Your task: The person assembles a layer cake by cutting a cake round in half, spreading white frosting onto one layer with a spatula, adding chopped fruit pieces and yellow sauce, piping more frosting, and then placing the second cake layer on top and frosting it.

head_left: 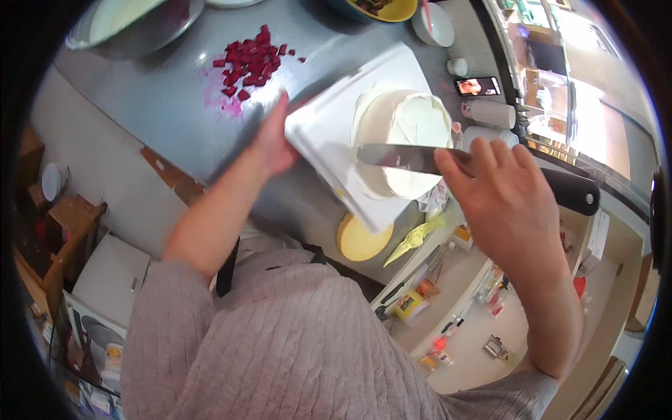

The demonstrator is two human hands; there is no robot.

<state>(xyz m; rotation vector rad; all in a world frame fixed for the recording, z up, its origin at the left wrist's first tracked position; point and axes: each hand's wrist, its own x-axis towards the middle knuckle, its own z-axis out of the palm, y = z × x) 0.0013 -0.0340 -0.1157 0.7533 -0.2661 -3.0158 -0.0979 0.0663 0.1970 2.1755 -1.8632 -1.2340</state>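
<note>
A round cake (420,126) coated in white cream stands on a square white board (323,119). My left hand (275,140) grips the board's left edge, its thumb up and the other fingers partly hidden beneath. The board looks tilted. In my right hand (500,189) is an icing spatula with a black handle (572,192), my fingers wrapped round it where blade and handle meet. Its broad metal blade (399,157) lies across the cake, over the near part of the cream; whether it touches the cream I cannot tell.
Red diced fruit (248,63) lies on the metal table (161,91), near a metal bowl (140,38). A yellow sponge round (362,238) and a piping bag (414,239) sit by the near edge. Right: a phone (479,86), a white bowl (435,26), open drawers (514,322).
</note>
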